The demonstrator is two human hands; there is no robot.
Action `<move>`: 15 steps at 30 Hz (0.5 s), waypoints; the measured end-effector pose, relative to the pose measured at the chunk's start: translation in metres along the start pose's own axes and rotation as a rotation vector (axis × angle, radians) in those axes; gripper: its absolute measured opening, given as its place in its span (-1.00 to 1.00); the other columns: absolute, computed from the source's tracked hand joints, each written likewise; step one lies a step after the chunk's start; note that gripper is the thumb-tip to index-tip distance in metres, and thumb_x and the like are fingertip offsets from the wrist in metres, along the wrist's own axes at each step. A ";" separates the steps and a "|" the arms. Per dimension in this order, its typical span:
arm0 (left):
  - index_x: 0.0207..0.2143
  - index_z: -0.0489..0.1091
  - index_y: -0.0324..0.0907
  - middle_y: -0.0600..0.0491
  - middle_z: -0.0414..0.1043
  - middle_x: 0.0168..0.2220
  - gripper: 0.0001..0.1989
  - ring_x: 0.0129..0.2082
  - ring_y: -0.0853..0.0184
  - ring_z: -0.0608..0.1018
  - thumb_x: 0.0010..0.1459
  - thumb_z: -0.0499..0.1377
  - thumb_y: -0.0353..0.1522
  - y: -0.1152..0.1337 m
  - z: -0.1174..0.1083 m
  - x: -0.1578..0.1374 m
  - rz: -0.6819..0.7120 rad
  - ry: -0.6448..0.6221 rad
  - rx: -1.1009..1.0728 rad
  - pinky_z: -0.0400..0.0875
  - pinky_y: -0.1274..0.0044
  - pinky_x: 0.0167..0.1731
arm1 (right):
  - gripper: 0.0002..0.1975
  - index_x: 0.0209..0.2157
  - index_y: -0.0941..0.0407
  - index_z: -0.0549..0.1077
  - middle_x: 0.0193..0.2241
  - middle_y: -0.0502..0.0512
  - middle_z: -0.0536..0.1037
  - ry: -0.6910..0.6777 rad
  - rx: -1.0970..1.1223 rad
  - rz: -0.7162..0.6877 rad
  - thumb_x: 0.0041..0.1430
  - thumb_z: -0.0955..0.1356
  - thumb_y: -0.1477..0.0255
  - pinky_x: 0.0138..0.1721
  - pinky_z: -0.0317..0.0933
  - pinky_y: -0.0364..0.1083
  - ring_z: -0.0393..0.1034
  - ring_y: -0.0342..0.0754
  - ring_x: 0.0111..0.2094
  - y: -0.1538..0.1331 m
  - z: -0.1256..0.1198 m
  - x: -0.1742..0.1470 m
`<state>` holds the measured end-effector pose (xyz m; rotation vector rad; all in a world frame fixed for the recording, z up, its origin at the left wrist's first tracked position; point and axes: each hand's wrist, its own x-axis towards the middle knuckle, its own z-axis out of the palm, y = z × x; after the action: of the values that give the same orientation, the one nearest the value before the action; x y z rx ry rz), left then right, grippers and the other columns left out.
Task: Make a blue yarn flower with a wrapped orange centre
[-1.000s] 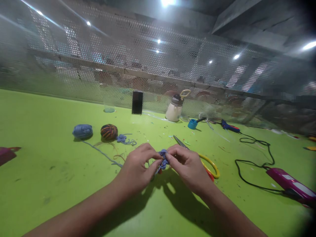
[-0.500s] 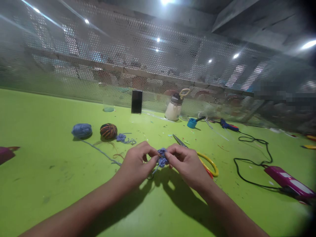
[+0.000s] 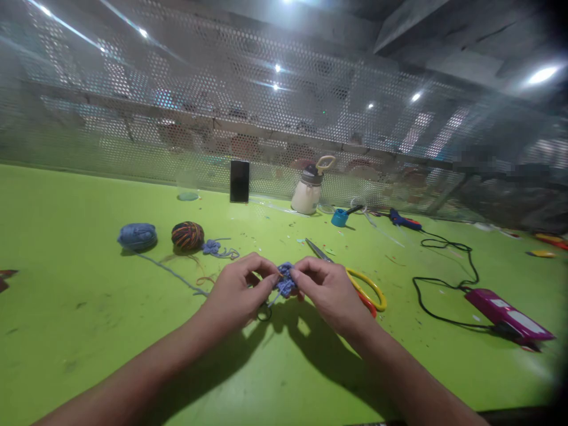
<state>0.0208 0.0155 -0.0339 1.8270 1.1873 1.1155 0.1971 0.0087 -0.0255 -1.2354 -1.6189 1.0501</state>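
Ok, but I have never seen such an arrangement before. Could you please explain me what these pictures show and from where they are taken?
There is no machine here: these are a person's own two bare hands. Every picture comes from one camera worn on the head, looking forward and down, so the arms enter from below.

The left hand and right hand pinch a small purple-blue yarn piece between them, above a green table. Scissors lie beside the right hand, partly hidden by it.

Farther forward on the left are a blue yarn ball, a dark multicoloured one and a flower-shaped piece. A bottle stands at the back. On the right lies a magenta device with a black cord.
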 end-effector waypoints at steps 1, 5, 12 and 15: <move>-0.43 0.49 -0.16 0.01 0.51 -0.43 -0.89 -0.42 0.28 0.51 0.12 0.17 -0.38 0.000 0.000 0.000 -0.007 -0.009 -0.014 0.37 0.44 -0.40 | -0.81 -0.49 0.15 0.41 -0.57 0.05 0.49 0.001 0.000 -0.003 0.15 0.36 0.36 -0.46 0.19 -0.10 0.32 -0.12 -0.53 0.000 0.000 0.000; -0.40 0.50 -0.18 0.00 0.51 -0.41 -0.87 -0.43 0.29 0.51 0.13 0.19 -0.32 0.001 0.001 -0.003 0.048 -0.019 0.020 0.38 0.45 -0.44 | -0.80 -0.50 0.14 0.42 -0.56 0.05 0.47 0.027 -0.041 -0.031 0.16 0.35 0.36 -0.47 0.18 -0.10 0.30 -0.12 -0.52 0.001 0.001 0.000; -0.52 0.47 -0.18 0.00 0.47 -0.48 -0.87 -0.43 0.28 0.49 0.09 0.22 -0.42 -0.005 0.005 0.000 0.023 -0.003 0.044 0.37 0.43 -0.40 | -0.80 -0.47 0.16 0.44 -0.56 0.05 0.46 0.017 -0.057 -0.053 0.17 0.34 0.35 -0.47 0.16 -0.11 0.30 -0.12 -0.52 0.000 0.003 -0.001; -0.51 0.45 -0.18 0.01 0.46 -0.47 -0.85 -0.44 0.28 0.48 0.11 0.21 -0.36 -0.004 0.002 0.001 -0.080 -0.064 -0.055 0.37 0.44 -0.41 | -0.79 -0.45 0.17 0.44 -0.55 0.09 0.49 0.001 -0.031 -0.032 0.18 0.34 0.34 -0.46 0.18 -0.10 0.33 -0.09 -0.51 0.002 0.003 -0.001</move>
<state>0.0216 0.0181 -0.0378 1.7454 1.1708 1.0279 0.1952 0.0080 -0.0284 -1.2262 -1.6548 1.0081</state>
